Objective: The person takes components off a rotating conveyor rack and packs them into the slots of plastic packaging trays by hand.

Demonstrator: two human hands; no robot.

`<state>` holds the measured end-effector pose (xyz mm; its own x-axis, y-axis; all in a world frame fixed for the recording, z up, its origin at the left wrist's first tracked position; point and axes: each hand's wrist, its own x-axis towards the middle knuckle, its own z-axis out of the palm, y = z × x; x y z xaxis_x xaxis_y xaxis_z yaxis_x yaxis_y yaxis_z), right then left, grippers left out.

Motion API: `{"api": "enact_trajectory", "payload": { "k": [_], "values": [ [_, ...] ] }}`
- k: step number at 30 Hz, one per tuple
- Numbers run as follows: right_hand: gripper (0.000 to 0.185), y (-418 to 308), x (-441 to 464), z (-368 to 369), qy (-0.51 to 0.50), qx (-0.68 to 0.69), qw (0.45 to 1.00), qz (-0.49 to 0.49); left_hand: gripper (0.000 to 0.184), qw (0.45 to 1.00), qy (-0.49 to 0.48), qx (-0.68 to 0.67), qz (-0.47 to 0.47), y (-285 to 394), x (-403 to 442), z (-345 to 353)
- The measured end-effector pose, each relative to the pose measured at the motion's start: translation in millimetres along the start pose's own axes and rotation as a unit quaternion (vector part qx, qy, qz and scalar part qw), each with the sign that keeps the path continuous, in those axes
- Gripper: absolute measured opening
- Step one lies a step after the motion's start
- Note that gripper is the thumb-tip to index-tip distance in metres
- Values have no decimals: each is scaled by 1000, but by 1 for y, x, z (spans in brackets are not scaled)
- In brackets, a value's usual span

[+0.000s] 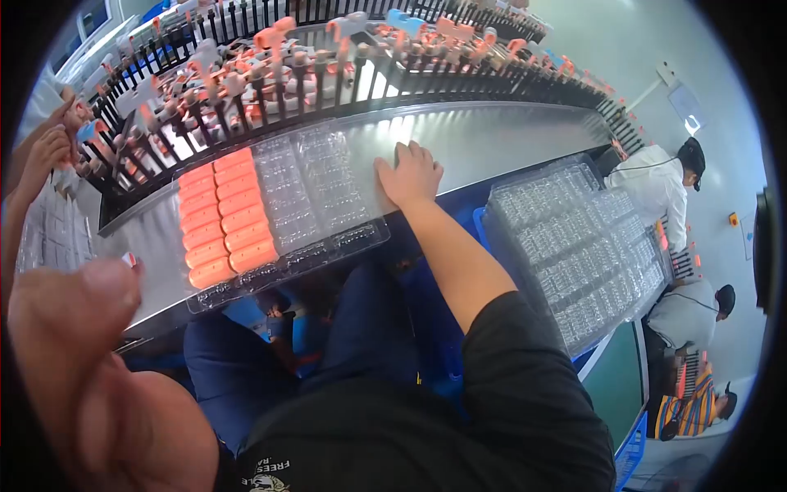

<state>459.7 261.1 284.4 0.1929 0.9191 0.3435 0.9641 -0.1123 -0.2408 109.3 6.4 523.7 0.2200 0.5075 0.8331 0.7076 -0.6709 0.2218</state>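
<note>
two columns of orange pieces (239, 205) in left side of clear blister tray (329, 182), on counter (492, 135) | right hand (411, 176) flat on counter, fingers spread, grasping nothing | left hand (65, 340) raised, blurred, can't tell its grip | best: tray level, pieces fully seated, pressed gently

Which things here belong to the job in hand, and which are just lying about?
Likely the job's:
clear moulded plastic tray
rounded orange pieces in it
silver metal bench beneath
probably the stacked clear plastic trays at right

Likely just around:
green flat surface, lower right
blue plastic crate beside it
</note>
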Motion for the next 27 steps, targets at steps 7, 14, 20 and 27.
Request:
{"api": "enact_trajectory", "payload": {
  "k": [7, 14, 20, 27],
  "values": [
    [62, 3, 3, 1, -4, 1, 1000, 4, 30, 1000, 8, 2, -1, 1, 3, 3],
    [59, 2, 1, 2, 1, 5, 1000, -7, 29, 1000, -9, -8, -13, 6, 5, 19],
    [61, 2, 1, -1, -9, 8, 1000, 5, 28, 1000, -5, -5, -19, 16, 0, 22],
    [60, 0, 2, 0, 1, 16, 1000, 5, 26, 1000, -6, -13, -27, 17, 2, 31]
  ]
}}
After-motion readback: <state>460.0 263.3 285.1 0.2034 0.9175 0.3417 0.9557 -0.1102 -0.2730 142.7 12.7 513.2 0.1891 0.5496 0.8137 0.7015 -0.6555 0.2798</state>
